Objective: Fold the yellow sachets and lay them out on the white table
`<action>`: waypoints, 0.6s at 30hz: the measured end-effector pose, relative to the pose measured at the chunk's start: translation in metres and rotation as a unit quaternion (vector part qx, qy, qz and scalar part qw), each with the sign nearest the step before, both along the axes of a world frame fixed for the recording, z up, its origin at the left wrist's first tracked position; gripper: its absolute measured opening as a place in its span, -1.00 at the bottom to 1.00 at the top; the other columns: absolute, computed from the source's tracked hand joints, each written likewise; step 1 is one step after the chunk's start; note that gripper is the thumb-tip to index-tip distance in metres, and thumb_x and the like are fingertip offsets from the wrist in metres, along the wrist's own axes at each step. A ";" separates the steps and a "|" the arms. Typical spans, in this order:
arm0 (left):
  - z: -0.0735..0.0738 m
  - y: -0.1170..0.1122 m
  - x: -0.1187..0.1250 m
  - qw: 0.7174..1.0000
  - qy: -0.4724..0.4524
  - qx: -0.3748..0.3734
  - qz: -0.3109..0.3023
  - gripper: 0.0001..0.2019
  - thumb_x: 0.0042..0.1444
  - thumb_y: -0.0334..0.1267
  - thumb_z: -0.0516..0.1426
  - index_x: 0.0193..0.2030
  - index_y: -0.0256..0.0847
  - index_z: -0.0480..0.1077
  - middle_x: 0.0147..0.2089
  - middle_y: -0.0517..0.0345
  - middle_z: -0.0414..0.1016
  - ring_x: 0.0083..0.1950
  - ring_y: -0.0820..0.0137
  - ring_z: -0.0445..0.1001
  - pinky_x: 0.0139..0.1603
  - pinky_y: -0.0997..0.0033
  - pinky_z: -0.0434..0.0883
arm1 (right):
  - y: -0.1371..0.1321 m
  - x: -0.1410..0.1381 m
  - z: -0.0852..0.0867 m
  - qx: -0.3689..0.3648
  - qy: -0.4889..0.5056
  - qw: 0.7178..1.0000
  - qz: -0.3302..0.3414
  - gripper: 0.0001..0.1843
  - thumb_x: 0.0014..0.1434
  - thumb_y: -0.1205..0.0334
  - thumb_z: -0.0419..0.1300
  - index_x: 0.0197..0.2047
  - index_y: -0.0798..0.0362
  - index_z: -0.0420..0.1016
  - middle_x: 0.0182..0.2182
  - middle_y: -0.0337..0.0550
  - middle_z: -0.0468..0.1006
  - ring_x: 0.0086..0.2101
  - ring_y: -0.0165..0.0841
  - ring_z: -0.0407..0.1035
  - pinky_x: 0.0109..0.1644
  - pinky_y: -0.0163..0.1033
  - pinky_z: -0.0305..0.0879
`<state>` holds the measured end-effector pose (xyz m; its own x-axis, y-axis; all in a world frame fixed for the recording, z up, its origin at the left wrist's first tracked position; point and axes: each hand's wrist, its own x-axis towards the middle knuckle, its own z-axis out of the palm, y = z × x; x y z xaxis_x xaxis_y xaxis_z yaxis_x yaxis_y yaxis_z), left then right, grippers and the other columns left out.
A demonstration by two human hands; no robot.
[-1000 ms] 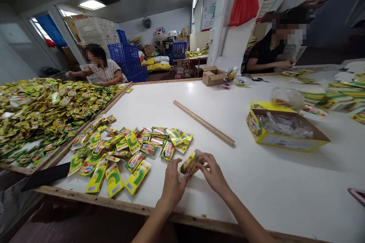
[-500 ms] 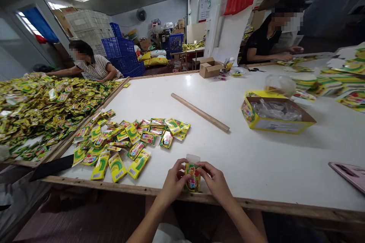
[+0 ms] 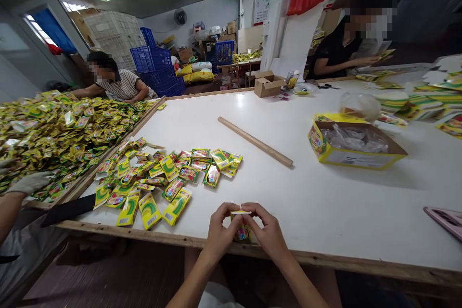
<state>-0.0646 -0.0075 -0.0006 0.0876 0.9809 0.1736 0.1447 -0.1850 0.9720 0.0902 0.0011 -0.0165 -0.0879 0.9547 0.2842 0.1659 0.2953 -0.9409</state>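
Between my two hands, at the near edge of the white table, stands a small yellow-green candy box [image 3: 242, 234] with colourful lettering. My left hand [image 3: 223, 226] grips its left side and top edge. My right hand [image 3: 265, 228] grips the right side, fingers bent over the top. The white top flap [image 3: 240, 212] is folded down under my fingertips. Left of my hands lies a loose group of similar candy boxes [image 3: 149, 211], some with a barcode and a green banana picture showing.
A wooden stick [image 3: 255, 141] lies mid-table. To the right are a yellow display box [image 3: 361, 158] of clear plastic bags and a pink phone [image 3: 445, 220]. A wooden strip [image 3: 119, 147] borders a large heap of boxes [image 3: 65, 130]. A co-worker's gloved hand [image 3: 31, 183] is at the heap.
The top flap, upright before, is now bent down, with both my hands' fingers over it. A co-worker's gloved hand has come into view at the left; the right co-worker has lifted a packet.
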 end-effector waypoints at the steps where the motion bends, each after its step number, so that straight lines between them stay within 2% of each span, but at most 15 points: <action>1: 0.002 0.000 0.001 1.000 -0.003 -0.001 0.011 -0.83 0.17 -0.22 0.11 -0.18 -0.23 0.45 -0.20 0.04 0.54 -0.14 0.28 0.49 -0.08 0.33 0.41 | -0.001 -0.001 0.001 -0.001 0.001 1.000 -0.002 -0.73 0.25 0.01 0.15 -0.20 0.03 0.52 -0.16 -0.07 0.54 -0.13 -0.19 0.42 -0.06 -0.18 0.36; 9: 0.005 0.008 0.005 0.998 -0.029 -0.047 0.043 -0.77 0.14 -0.11 0.15 -0.27 -0.25 0.46 -0.39 0.14 0.51 -0.39 0.40 0.44 -0.34 0.48 0.37 | 0.003 -0.006 0.014 -0.037 -0.030 0.998 -0.035 -0.65 0.21 -0.10 0.15 -0.26 0.03 0.49 -0.40 -0.15 0.54 -0.38 -0.24 0.41 -0.25 -0.21 0.36; 13: 0.000 0.011 0.000 0.998 -0.029 -0.049 0.028 -0.76 0.15 -0.10 0.14 -0.28 -0.24 0.49 -0.35 0.12 0.54 -0.33 0.37 0.47 -0.29 0.46 0.39 | 0.004 -0.007 0.010 -0.030 -0.035 0.999 -0.027 -0.67 0.26 -0.07 0.11 -0.27 0.02 0.48 -0.38 -0.15 0.54 -0.36 -0.24 0.41 -0.26 -0.22 0.35; 18: -0.006 0.005 -0.004 1.000 -0.008 -0.008 -0.003 -0.80 0.17 -0.16 0.14 -0.24 -0.22 0.53 -0.26 0.05 0.55 -0.19 0.29 0.50 -0.15 0.36 0.43 | -0.004 -0.006 0.001 -0.003 -0.028 1.000 0.002 -0.72 0.27 0.00 0.11 -0.18 -0.02 0.53 -0.23 -0.13 0.57 -0.21 -0.19 0.45 -0.13 -0.18 0.39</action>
<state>-0.0690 -0.0022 -0.0065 0.0900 0.9831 0.1592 0.1277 -0.1699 0.9771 0.0839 -0.0032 -0.0158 -0.1067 0.9558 0.2739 0.2167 0.2912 -0.9318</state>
